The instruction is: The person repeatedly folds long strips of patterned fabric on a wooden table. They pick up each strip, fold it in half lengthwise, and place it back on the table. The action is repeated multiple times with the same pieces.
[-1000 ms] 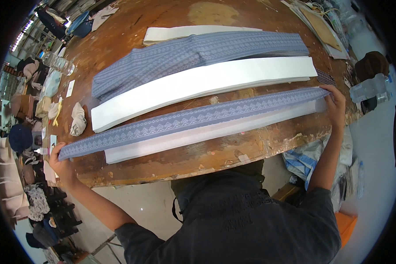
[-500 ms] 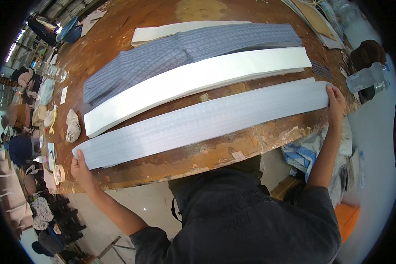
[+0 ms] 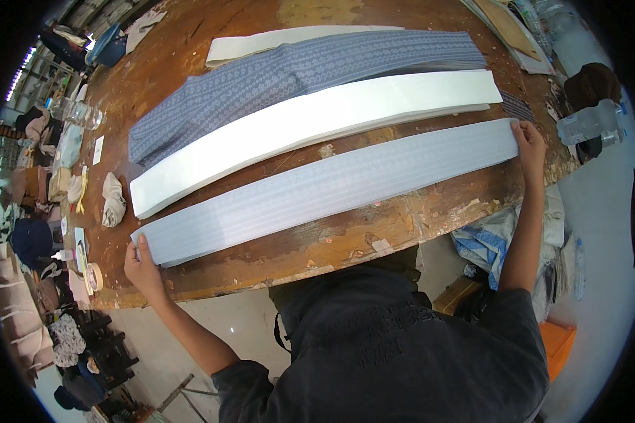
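A long pale-blue patterned fabric strip lies across the near side of the worn wooden table. Its left end is pinched in my left hand, thumb on top. At the strip's right end, my right hand grips the edge between thumb and fingers. Just beyond it stretches a stack of white strips, its layers showing along the near edge. Behind that lies a folded blue-grey patterned cloth, partly creased. A cream strip shows past its far edge.
A crumpled beige cloth, a roll of tape and a clear bottle sit along the left side. At the right edge are another plastic bottle and a dark brown cap. Plastic sacks lie below the table's right side.
Both hands have come slightly inward with the pale-blue strip's ends. Its layers look more evenly lined up at the right end. The other strips stay in place.
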The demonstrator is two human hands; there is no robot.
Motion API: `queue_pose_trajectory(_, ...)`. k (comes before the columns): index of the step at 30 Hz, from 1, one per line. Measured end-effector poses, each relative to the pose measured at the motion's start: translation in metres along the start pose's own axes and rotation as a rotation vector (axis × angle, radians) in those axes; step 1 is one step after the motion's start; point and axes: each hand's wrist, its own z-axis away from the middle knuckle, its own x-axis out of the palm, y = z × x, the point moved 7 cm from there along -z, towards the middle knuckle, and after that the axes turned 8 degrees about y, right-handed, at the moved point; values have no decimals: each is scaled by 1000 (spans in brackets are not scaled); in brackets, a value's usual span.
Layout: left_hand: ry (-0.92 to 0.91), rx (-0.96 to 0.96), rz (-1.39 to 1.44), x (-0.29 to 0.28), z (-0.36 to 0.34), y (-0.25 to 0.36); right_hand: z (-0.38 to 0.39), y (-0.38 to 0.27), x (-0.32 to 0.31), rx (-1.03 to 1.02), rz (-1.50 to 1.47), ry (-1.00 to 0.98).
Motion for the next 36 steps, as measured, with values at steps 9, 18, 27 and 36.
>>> queue_pose_trajectory(9,-3,12,-146,5,5,-10,10,-10,5,-74,174,38)
queue_pose_trajectory(18,-38,7,-190,9,8,-10,14,-13,7,-79,208,43)
queue_pose_trajectory(27,-53,88,-309,14,12,-6,18,-11,9,-78,275,13)
queue_pose_trajectory(36,-68,15,-292,17,13,-12,22,2,-6,-33,214,1)
